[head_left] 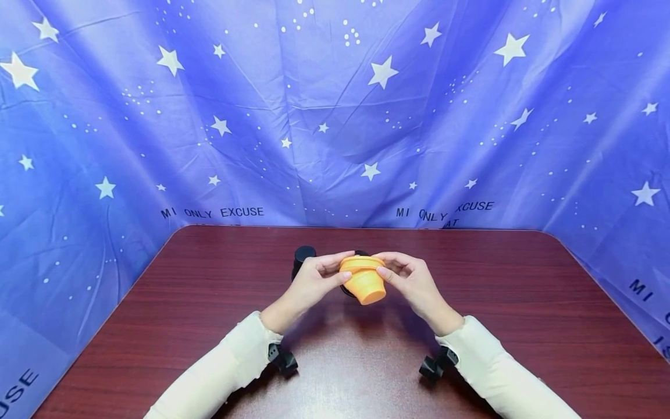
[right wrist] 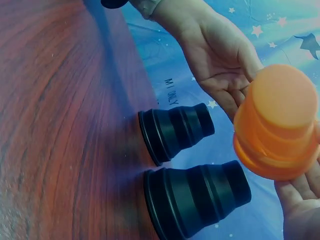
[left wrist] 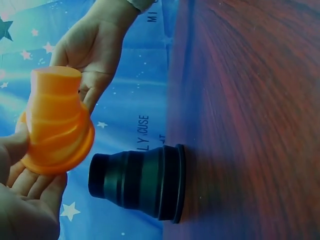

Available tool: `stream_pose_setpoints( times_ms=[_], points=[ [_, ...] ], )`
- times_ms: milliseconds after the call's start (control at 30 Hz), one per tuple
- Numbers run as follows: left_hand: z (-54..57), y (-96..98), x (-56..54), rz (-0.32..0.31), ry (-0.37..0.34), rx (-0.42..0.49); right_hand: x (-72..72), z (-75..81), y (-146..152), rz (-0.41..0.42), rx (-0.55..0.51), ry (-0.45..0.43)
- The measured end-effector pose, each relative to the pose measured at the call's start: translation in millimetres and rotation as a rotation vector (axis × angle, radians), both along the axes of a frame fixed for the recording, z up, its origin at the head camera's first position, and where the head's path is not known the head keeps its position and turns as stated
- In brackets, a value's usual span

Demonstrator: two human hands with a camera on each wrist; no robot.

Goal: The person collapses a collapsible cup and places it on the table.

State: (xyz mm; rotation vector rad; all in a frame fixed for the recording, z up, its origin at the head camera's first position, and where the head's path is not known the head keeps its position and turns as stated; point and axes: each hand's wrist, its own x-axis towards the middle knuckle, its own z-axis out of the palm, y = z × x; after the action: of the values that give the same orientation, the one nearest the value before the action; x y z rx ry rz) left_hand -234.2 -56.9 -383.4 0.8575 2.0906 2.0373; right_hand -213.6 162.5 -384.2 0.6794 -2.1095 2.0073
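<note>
Both hands hold an orange collapsible cup (head_left: 365, 282) up over the table, its wide rim at the top and its narrow base tilted toward me. My left hand (head_left: 309, 285) pinches the rim from the left, thumb on the near side and fingers behind. On the opposite side, my right hand (head_left: 419, 288) grips it the same way. The cup's wall looks skewed and partly folded near the rim in the left wrist view. Two black collapsible cups (right wrist: 177, 130) (right wrist: 200, 200) stand rim-down on the table beyond; in the head view the orange cup mostly hides one.
A dark red wood-grain table (head_left: 183, 326) spans the front, its far edge meeting a blue curtain (head_left: 324, 116) printed with white stars. Black wrist cameras (head_left: 282, 359) hang below both light sleeves (head_left: 225, 366).
</note>
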Motion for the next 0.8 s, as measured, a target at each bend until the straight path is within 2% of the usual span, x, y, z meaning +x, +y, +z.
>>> stream_pose_setpoints(
  times_ms=[200,333,467,600,800],
  points=[
    [2.4,3.0,0.9,0.059,0.101,-0.136,0.0,-0.7,-1.3,-0.008,0.112,0.011],
    [17.3,6.9,11.6,0.056,0.157,-0.225,2.3,-2.4,-4.9,-0.020,0.216,0.039],
    [29.3,9.4,19.7,0.052,0.179,-0.255,3.7,-3.0,-6.6,-0.035,0.284,0.042],
    [25.7,9.1,17.2,0.031,0.162,-0.207,3.3,-2.1,-5.7,-0.031,0.278,0.059],
    [8.8,4.1,4.2,-0.051,0.084,-0.021,3.6,0.5,-2.4,-0.024,0.149,0.059]
  ],
)
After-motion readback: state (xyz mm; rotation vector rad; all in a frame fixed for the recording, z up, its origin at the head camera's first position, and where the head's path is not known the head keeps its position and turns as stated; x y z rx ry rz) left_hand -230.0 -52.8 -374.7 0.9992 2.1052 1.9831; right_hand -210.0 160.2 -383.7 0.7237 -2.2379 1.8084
